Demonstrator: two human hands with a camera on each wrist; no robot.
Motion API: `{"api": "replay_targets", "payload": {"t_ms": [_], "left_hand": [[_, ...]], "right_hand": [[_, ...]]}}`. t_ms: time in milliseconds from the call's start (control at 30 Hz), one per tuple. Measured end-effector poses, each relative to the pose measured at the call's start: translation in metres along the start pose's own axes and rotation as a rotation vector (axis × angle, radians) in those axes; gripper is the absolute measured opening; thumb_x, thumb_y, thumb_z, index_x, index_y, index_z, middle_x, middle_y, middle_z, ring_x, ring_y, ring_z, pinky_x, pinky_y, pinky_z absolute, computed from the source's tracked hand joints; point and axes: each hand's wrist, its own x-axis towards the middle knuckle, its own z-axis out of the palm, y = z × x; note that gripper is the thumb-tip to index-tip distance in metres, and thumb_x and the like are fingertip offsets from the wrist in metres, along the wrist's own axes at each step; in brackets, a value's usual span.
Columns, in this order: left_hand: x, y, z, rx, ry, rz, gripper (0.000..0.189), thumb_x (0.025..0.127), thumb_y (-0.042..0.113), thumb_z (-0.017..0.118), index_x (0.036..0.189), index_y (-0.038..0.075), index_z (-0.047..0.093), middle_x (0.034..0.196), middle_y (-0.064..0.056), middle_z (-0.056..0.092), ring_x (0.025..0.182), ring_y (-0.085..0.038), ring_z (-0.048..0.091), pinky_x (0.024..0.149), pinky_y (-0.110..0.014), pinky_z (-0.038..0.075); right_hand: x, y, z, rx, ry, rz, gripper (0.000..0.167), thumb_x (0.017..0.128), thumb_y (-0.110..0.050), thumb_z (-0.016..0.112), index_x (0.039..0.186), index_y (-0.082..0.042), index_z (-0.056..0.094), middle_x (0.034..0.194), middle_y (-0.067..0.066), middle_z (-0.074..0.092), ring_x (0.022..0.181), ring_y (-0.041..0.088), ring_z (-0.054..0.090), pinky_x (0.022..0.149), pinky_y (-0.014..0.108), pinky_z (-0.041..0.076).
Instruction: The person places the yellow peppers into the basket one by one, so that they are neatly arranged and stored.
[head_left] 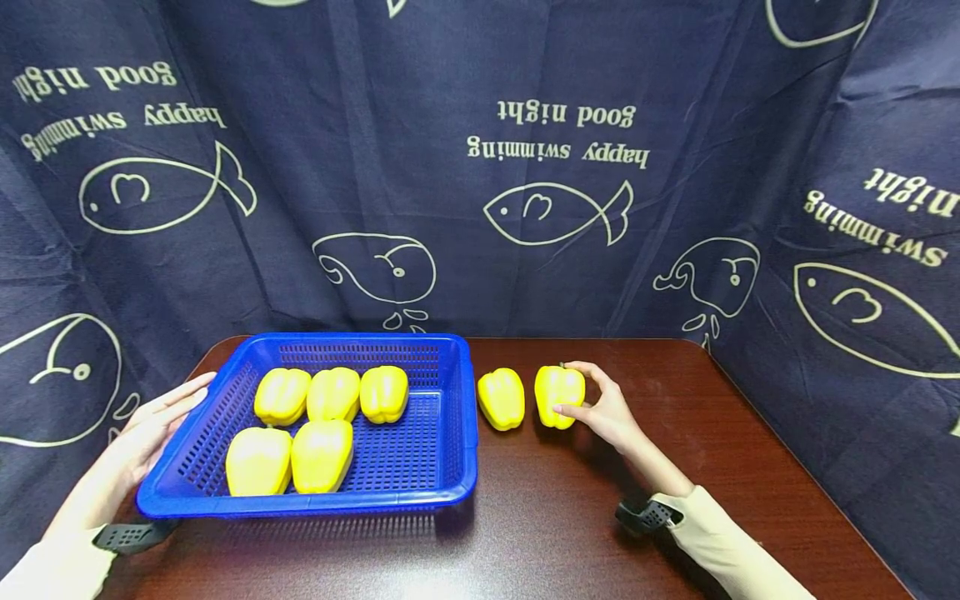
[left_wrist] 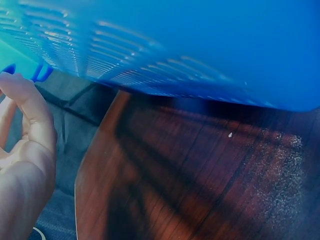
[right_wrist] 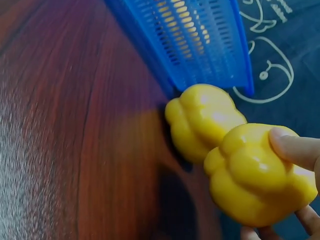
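Observation:
A blue slotted basket [head_left: 450, 450] stands on the dark wooden table [head_left: 570, 525] and holds several yellow bell peppers [head_left: 322, 454]. To its right, two more yellow peppers lie on the table. My right hand [head_left: 592, 400] grips the right one [head_left: 557, 395], thumb in front and fingers over the top; the right wrist view shows that pepper [right_wrist: 255, 177] pinched, with its neighbour [right_wrist: 202, 120] just beyond. That other pepper [head_left: 502, 398] lies free beside the basket. My left hand [head_left: 161, 417] rests with straight fingers against the basket's left rim [left_wrist: 150, 45].
A dark blue cloth [head_left: 480, 167] printed with fish and whales hangs behind and on both sides of the table. Bare tabletop lies in front of the basket and to the right of my right hand.

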Motion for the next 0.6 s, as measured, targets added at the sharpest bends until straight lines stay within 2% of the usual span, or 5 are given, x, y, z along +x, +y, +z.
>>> {"api": "replay_targets", "payload": {"t_ms": [33, 133, 367, 600], "left_hand": [[0.001, 0.0, 0.001, 0.036, 0.058, -0.015, 0.052, 0.105, 0.005, 0.018, 0.129, 0.023, 0.061, 0.122, 0.004, 0.068, 0.107, -0.012, 0.067, 0.084, -0.026, 0.056], [0.001, 0.001, 0.001, 0.059, 0.1, -0.024, 0.051, 0.105, 0.005, 0.021, 0.127, 0.025, 0.063, 0.119, 0.005, 0.069, 0.105, -0.011, 0.067, 0.082, -0.025, 0.057], [0.0, 0.0, 0.001, 0.034, 0.063, -0.025, 0.053, 0.106, 0.006, 0.018, 0.129, 0.024, 0.062, 0.122, 0.006, 0.067, 0.108, -0.011, 0.066, 0.085, -0.025, 0.056], [0.0, -0.002, 0.001, 0.052, 0.075, -0.031, 0.052, 0.106, 0.006, 0.019, 0.129, 0.026, 0.061, 0.121, 0.007, 0.068, 0.107, -0.011, 0.067, 0.084, -0.025, 0.056]], "right_hand": [[-0.001, -0.002, 0.0, -0.001, 0.003, -0.005, 0.068, 0.069, 0.003, 0.083, 0.129, -0.002, 0.051, 0.132, 0.017, 0.049, 0.106, 0.013, 0.053, 0.082, 0.025, 0.055], [-0.002, -0.01, 0.001, -0.016, 0.018, -0.025, 0.068, 0.068, 0.003, 0.083, 0.128, -0.002, 0.052, 0.132, 0.016, 0.051, 0.11, 0.013, 0.051, 0.086, 0.028, 0.054], [-0.005, -0.03, 0.006, -0.005, 0.019, -0.055, 0.068, 0.068, 0.003, 0.083, 0.128, -0.005, 0.052, 0.133, 0.013, 0.053, 0.114, 0.014, 0.047, 0.09, 0.037, 0.054], [-0.008, -0.047, 0.013, 0.031, 0.001, -0.09, 0.069, 0.068, 0.005, 0.082, 0.129, -0.004, 0.051, 0.132, 0.013, 0.052, 0.109, 0.01, 0.053, 0.085, 0.026, 0.055]]}}
